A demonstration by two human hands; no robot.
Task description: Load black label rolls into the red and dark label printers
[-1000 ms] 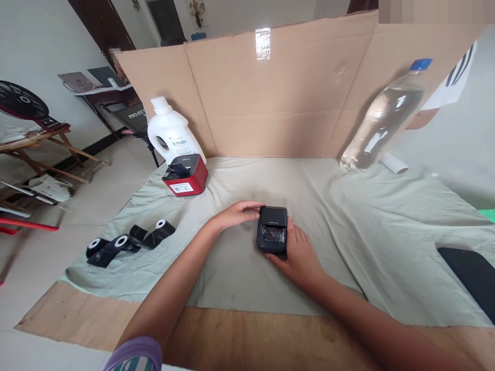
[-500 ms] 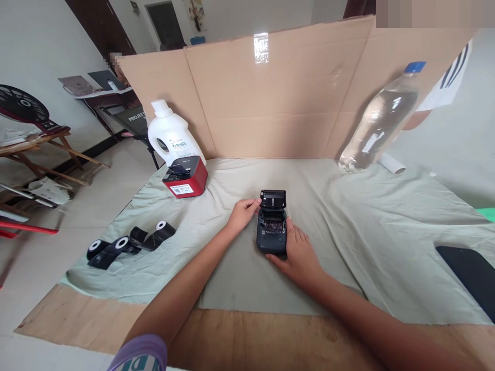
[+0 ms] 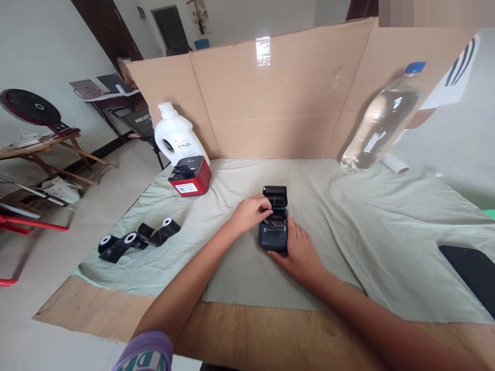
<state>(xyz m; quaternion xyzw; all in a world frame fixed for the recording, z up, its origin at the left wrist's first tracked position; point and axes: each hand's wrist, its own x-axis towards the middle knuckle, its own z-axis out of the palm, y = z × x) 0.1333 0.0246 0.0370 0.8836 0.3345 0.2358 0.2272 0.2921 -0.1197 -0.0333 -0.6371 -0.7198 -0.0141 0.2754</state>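
A small dark label printer (image 3: 273, 240) lies on the cloth in front of me, its black lid (image 3: 276, 191) flipped up at the far end. My right hand (image 3: 303, 250) is wrapped round the printer's right side and near corner, gripping it. Over the printer's open compartment, the fingers of my left hand (image 3: 251, 212) are curled in beside the raised lid. What those fingers pinch, if anything, is hidden. Shiny black film shows inside the compartment.
Black rolls with white cores (image 3: 130, 238) lie at the left. Behind them stand a red and black box-shaped device (image 3: 193, 180) and a white detergent bottle (image 3: 178, 136). A large clear bottle (image 3: 382, 123) leans by the cardboard screen (image 3: 278, 103). A dark phone (image 3: 469, 273) lies right.
My left hand has moved from the lid's left edge inward over the open compartment, with its fingers curling. The right hand keeps its grip on the printer. The view has shifted slightly.
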